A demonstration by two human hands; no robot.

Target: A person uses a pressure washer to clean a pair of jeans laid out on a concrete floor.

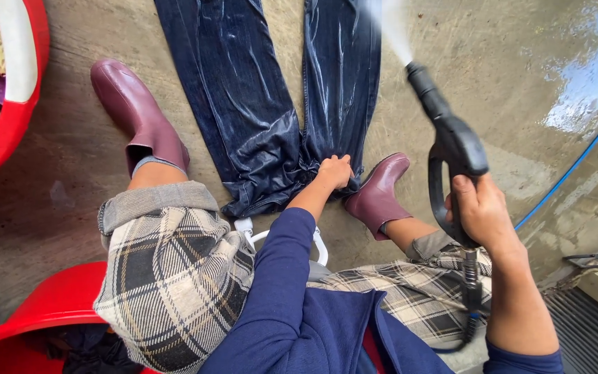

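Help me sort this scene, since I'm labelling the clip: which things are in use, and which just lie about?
In use:
- left hand, pressing on the wet dark jeans
- right hand, gripping the black spray gun, which sprays

Lying about:
- red basin with clothes, upper left
- red tub, lower left
- blue hose on the wet concrete floor

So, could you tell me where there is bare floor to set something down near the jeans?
Bare concrete lies between the left boot and the upper red tub. More wet floor lies right of the spray gun. It is crowded where the left hand presses the jeans by the right boot.
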